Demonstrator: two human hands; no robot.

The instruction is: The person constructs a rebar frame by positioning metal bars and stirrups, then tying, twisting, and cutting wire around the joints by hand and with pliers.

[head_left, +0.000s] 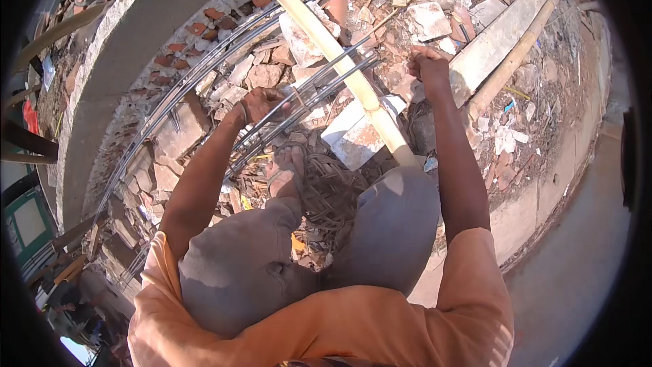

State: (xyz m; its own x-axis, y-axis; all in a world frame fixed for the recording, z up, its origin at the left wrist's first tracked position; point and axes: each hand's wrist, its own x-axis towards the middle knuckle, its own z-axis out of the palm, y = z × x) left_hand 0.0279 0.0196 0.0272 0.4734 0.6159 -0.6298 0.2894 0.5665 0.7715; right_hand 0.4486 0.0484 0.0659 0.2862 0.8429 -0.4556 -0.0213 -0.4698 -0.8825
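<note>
My left hand (pixel 261 105) is closed at a bundle of thin steel reinforcing bars (pixel 322 88), its fingers on the near side of the bars. A small stirrup-like piece of metal (pixel 299 97) crosses the bars just beyond the fingertips. The bars lie across a pale wooden batten (pixel 346 71), which slopes down to my right knee. My right hand (pixel 428 66) is raised over the rubble to the right of the batten, fingers curled together. Whatever it holds, if anything, is too small to make out.
Broken brick and concrete rubble (pixel 265 76) covers the ground. Longer steel bars (pixel 204 61) curve along a concrete beam (pixel 115 61) on the left. A wide plank (pixel 502 34) lies at the right, near a low wall edge (pixel 543 211). My foot (pixel 285 170) is below the bars.
</note>
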